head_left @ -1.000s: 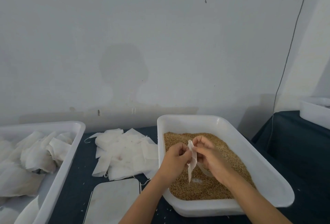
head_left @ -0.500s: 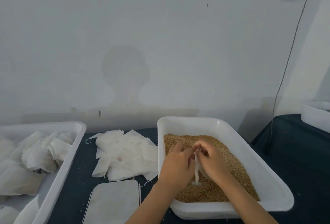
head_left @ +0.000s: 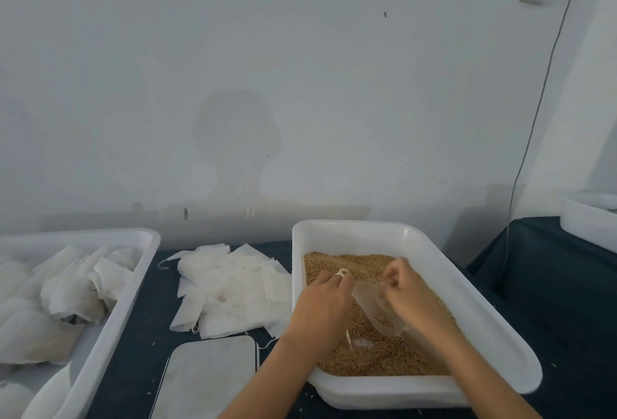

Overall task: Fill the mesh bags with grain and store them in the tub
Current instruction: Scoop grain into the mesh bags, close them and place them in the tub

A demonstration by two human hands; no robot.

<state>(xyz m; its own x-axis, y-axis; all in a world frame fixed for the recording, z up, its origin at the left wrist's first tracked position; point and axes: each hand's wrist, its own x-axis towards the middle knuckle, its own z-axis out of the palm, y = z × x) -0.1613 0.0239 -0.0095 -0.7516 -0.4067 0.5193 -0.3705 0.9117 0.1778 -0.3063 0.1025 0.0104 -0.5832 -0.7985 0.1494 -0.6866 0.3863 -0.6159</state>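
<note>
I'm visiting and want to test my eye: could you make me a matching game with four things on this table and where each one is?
Things:
1. grain
2. empty bags
3. stored bags
4. open bag

Places:
A. held between the two hands
B. loose pile on the dark table top
C. in the left tub
D. in the right tub

Pairs: 1-D, 2-B, 3-C, 4-A. The left hand and right hand hold the open bag over the grain.
</note>
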